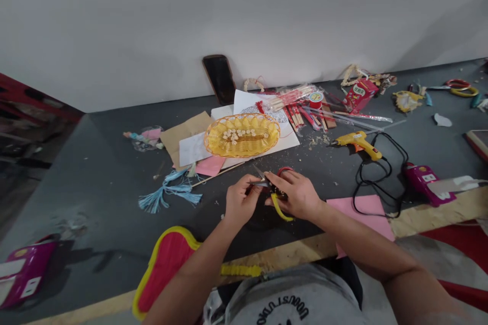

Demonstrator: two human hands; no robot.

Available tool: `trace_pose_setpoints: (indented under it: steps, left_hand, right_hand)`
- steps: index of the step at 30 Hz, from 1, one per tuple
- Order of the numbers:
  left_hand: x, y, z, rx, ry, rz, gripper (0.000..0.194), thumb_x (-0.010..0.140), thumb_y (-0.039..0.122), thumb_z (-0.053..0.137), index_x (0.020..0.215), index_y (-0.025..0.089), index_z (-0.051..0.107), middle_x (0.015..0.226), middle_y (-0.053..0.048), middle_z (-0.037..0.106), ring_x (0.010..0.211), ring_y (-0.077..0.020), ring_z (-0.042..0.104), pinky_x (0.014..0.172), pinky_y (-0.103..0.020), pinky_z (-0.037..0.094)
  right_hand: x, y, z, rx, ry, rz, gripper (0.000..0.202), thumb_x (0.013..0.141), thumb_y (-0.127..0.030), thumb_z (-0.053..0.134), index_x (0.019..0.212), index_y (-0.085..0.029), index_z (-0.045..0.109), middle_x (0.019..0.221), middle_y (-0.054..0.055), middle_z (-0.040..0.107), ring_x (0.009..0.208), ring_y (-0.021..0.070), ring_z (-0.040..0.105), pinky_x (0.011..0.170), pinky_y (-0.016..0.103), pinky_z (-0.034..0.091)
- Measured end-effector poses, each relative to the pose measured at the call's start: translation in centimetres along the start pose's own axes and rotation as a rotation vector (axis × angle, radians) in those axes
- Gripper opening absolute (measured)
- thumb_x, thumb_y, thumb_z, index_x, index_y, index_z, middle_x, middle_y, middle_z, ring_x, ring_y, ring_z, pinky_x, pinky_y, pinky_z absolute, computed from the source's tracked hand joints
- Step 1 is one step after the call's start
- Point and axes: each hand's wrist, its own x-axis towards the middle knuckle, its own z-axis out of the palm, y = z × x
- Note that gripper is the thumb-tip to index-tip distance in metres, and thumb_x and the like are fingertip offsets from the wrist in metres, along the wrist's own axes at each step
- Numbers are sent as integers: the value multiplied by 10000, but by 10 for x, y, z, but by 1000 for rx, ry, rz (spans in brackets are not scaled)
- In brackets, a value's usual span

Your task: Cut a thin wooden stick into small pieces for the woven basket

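My right hand (pixel 299 194) is closed on a pair of scissors (pixel 280 207) with red and yellow handles. The blades point left, toward my left hand (pixel 243 198). My left hand's fingers are pinched close to the blades; whatever is between them is too small to make out. Just beyond my hands, a yellow woven basket (pixel 215 144) holds small pale beads or flowers (pixel 239 134). It rests on papers, and a thin stick (pixel 218 174) lies in front of it. Blue tassels (pixel 170 192) are to the left of my hands.
A yellow glue gun (pixel 358 144) with a black cord lies at right, near a purple box (pixel 427 183). A phone (pixel 220 78) leans on the wall. Red packets (pixel 293 99) lie behind the basket. A pink sheet (pixel 362 212) and a red-yellow cushion-like object (pixel 171 259) are near the front edge.
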Motion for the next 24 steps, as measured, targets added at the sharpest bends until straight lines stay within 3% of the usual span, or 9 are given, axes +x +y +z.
trace_pose_setpoints:
  steps: [6,12,20,24]
  left_hand:
    - [0,2,0,-128,-64,-52,128,833,259,565,755,169,611,633,-5,697,577,-143,669,570,-210,500]
    - [-1,5,2,-38,12,17,144,825,216,550,708,166,617,648,3,650,563,-117,625,534,-192,469]
    - [-1,4,4,-53,58,-12,131,840,256,564,804,170,657,752,-17,709,665,-136,660,636,-218,514]
    - [0,0,5,-93,81,-68,135,823,293,603,840,175,666,709,-1,695,575,-119,620,561,-209,495]
  right_hand:
    - [-3,0,3,43,21,-34,584,892,-513,532,1341,-142,492,913,103,657,853,220,627,779,336,537]
    - [-6,-7,3,-45,7,-9,561,917,-479,510,1354,-129,483,934,113,678,814,216,643,722,309,532]
    - [-3,-2,3,-91,4,2,602,895,-536,520,1362,-158,489,917,100,687,792,207,651,688,289,524]
    - [-3,1,4,-65,6,13,594,899,-525,517,1366,-159,485,940,103,684,816,208,646,731,303,531]
